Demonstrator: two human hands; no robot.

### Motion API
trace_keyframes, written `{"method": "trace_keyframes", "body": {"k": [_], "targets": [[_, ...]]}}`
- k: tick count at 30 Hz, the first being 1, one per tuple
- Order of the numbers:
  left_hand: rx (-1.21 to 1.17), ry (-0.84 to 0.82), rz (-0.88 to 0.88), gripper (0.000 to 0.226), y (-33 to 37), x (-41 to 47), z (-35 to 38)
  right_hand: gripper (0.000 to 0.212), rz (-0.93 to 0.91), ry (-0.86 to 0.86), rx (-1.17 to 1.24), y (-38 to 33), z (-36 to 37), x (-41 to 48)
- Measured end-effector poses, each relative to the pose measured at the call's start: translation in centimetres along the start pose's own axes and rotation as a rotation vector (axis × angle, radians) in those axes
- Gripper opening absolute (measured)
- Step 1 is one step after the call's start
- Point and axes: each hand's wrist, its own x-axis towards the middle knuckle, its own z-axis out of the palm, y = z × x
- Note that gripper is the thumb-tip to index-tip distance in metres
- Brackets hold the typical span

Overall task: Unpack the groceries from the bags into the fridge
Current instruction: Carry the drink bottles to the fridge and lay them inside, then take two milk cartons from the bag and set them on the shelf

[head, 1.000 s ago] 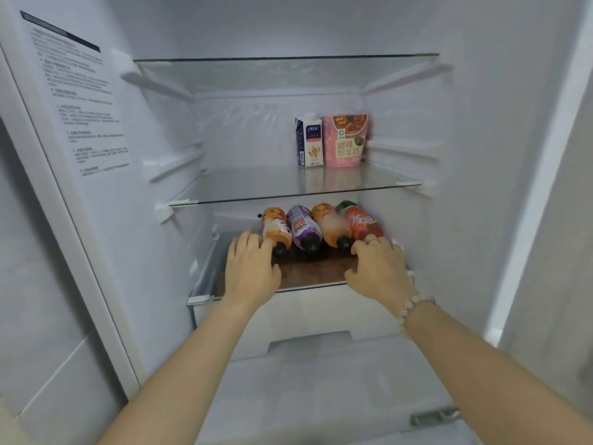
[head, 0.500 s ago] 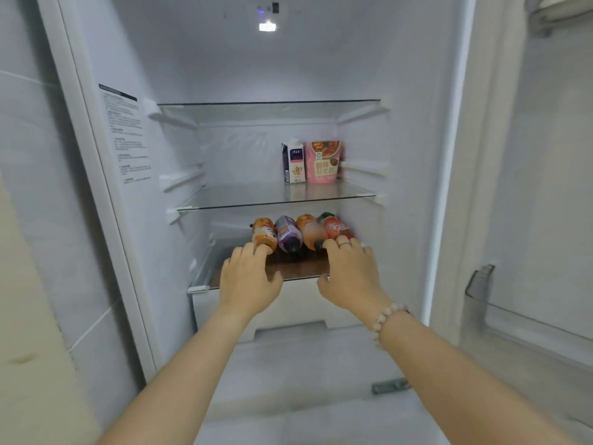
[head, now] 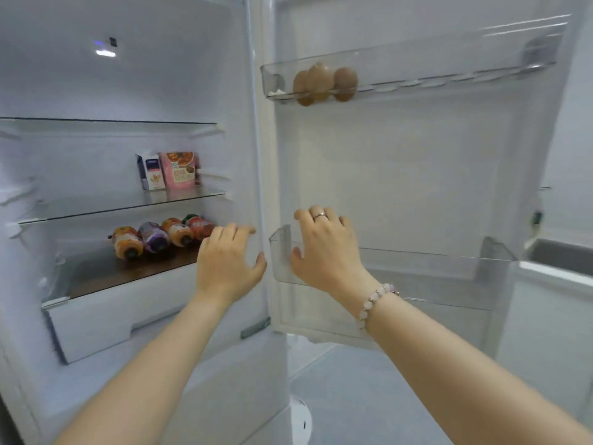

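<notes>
Open fridge filling the left of the frame, its door swung out on the right. Left hand at centre, fingers spread, holding nothing, just in front of the fridge's right wall. Right hand beside it, open and empty, over the corner of the clear lower door bin. Four bottles lying side by side on the lower shelf. Carton and pink pouch upright on the middle shelf. Brown eggs in the upper door rack.
</notes>
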Motion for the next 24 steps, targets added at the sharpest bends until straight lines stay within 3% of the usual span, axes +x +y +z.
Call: {"method": "trace_keyframes", "body": {"k": [12,16,24], "targets": [[-0.625,-0.037,0.457,0.039,33.7,1.0,4.8,0.037,0.596,-0.186,-0.553,23.6,-15.6,-19.8],[-0.805,-0.07,0.628,0.047,45.4,-0.4,3.9,0.041,0.77,-0.186,-0.674,28.2,-21.5,-27.0],[-1.107,-0.024,0.86,0.038,68.6,-3.8,-1.4,0.041,1.066,-0.241,-0.941,36.9,-34.2,-40.6]]}}
